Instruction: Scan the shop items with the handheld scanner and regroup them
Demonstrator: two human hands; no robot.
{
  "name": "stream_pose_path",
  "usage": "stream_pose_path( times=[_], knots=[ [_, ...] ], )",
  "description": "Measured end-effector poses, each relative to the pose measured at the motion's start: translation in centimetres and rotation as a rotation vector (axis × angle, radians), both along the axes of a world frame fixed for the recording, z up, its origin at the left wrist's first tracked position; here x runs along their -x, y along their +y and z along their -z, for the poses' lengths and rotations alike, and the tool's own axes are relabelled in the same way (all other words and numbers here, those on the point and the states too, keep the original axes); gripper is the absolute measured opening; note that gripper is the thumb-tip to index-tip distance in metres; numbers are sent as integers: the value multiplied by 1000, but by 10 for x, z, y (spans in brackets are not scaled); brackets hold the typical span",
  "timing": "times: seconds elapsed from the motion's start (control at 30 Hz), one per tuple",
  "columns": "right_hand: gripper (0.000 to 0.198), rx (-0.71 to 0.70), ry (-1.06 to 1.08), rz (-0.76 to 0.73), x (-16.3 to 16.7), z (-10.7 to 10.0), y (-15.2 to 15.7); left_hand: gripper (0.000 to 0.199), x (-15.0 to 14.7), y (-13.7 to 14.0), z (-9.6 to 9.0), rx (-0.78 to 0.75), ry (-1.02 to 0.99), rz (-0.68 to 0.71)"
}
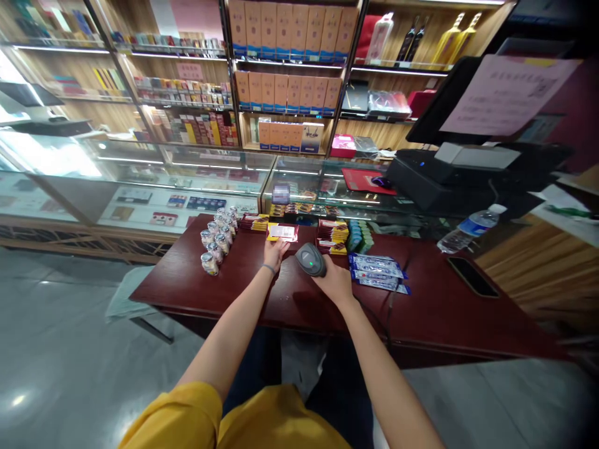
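My left hand (276, 251) grips the near edge of a yellow and dark red snack packet (282, 232), whose white barcode side faces me. In my right hand (336, 279) is a dark grey barcode scanner (311, 259) with a small green light, its head just right of my left hand. Similar packets lie in a stack (332, 231) beyond the scanner and in another pile (255, 221) left of the held one. Green packets (359, 236) stand beside the right stack. Blue and white long packets (378, 272) lie right of my right hand.
Several small jars (219, 234) stand in rows on the left of the dark red table (243, 287). At the right are a water bottle (472, 228) and a phone (472, 277). A cable crosses the tabletop. Behind runs a glass counter (187, 168); a stool (131, 290) stands left.
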State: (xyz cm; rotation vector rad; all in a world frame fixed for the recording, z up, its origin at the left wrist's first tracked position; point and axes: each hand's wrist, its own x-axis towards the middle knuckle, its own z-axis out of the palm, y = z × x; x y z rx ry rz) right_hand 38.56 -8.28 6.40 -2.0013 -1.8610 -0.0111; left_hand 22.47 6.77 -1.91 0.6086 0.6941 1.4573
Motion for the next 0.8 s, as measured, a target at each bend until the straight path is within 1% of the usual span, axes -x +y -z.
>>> stream_pose_path(
  times=[0.07,0.2,0.33,0.43,0.6,0.7,0.8],
  knots=[
    [45,-14,19,7,-1,-1,-1,38,0,0,0,7,-7,-9],
    [43,-39,19,7,-3,-2,-4,37,1,1,0,-6,15,3],
    [43,-47,33,24,-8,-1,-6,28,1,1,1,14,56,-6],
    [45,-53,37,53,-14,-2,-8,25,0,-2,-3,13,55,13],
    [51,-40,50,109,-31,-8,-14,30,-3,-7,-13,12,78,34],
    [51,-22,57,156,-43,-10,-18,34,-9,-1,-19,9,189,-2],
    [48,-20,76,201,-57,-10,-22,31,-19,12,-29,-85,429,-85]
  ],
)
